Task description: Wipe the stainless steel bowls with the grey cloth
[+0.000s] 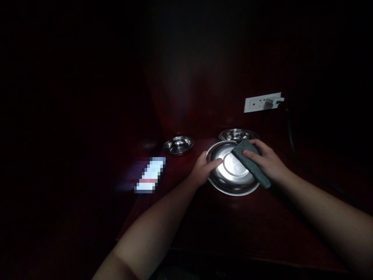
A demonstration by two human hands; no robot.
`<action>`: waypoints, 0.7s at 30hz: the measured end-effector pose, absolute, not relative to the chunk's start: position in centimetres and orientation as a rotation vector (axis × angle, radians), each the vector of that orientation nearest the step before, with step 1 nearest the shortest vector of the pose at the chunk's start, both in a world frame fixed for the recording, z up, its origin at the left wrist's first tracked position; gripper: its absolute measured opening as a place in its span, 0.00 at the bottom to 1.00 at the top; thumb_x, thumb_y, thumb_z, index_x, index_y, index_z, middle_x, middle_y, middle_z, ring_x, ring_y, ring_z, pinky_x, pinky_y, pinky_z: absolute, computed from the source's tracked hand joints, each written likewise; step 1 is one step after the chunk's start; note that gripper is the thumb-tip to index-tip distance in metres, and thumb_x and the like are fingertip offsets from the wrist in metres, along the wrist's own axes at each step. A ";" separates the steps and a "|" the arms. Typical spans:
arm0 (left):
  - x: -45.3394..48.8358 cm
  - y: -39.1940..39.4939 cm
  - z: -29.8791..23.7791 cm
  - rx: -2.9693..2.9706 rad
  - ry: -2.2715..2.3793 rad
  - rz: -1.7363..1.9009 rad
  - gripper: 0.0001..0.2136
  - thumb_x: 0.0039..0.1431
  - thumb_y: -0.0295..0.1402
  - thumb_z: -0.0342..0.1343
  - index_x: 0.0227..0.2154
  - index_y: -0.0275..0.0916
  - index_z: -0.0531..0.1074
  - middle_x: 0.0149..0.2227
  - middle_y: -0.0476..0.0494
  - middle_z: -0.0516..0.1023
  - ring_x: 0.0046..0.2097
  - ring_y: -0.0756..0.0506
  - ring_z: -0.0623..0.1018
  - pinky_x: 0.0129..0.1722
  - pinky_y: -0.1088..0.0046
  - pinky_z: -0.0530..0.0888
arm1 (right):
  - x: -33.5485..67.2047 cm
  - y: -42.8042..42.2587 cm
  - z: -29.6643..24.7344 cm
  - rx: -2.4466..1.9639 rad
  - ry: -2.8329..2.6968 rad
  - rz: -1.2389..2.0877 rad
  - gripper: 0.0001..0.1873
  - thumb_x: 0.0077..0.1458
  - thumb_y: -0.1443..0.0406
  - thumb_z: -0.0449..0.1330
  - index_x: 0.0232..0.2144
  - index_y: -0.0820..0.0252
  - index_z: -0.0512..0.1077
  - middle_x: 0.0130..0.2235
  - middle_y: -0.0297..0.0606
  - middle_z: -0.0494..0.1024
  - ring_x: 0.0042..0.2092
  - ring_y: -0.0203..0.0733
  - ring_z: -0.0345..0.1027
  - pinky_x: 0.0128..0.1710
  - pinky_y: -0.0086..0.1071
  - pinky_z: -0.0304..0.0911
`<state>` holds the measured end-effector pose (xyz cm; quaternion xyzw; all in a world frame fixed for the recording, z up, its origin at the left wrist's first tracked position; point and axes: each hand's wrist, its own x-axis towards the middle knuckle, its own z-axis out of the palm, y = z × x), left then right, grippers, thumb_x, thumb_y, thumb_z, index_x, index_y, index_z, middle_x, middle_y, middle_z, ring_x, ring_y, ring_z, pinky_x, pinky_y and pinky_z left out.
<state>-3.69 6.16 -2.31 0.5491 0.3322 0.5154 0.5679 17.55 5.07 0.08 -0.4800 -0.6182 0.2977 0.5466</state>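
Note:
A shiny steel plate (233,182) with a raised rim is held up, tilted toward me. My left hand (204,167) grips its left rim, thumb over the inner face and the other fingers hidden behind. In my right hand (266,157) is a folded grey-green cloth (250,163), pinched between thumb and fingers. The cloth lies across the plate's right rim and covers part of its inside. Behind the plate stands a stack of steel dishes (237,134), partly hidden by it and by my right hand.
A single steel bowl (178,146) sits at the back left of the dark red table (227,229). Left of it glows a phone-like screen (151,175), blurred out, with a cable below. On the back wall is a white socket (262,102) with a plug and hanging cord (290,132).

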 end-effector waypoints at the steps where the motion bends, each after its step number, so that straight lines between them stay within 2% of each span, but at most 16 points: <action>1: -3.7 6.2 -2.3 1.291 0.779 1.211 0.24 0.44 0.41 0.67 0.43 0.35 0.69 0.43 0.39 0.77 0.45 0.41 0.75 0.47 0.62 0.70 | 17.6 5.1 0.1 -1.138 -1.466 0.710 0.16 0.47 0.54 0.65 0.36 0.53 0.70 0.34 0.36 0.76 0.36 0.48 0.70 0.35 0.41 0.66; 21: -3.7 6.0 -2.1 1.295 0.783 1.216 0.23 0.44 0.40 0.66 0.43 0.36 0.69 0.42 0.40 0.76 0.45 0.41 0.75 0.47 0.63 0.70 | 17.5 5.2 0.1 -1.125 -1.463 0.701 0.17 0.46 0.54 0.65 0.37 0.54 0.70 0.34 0.36 0.76 0.36 0.47 0.70 0.35 0.40 0.67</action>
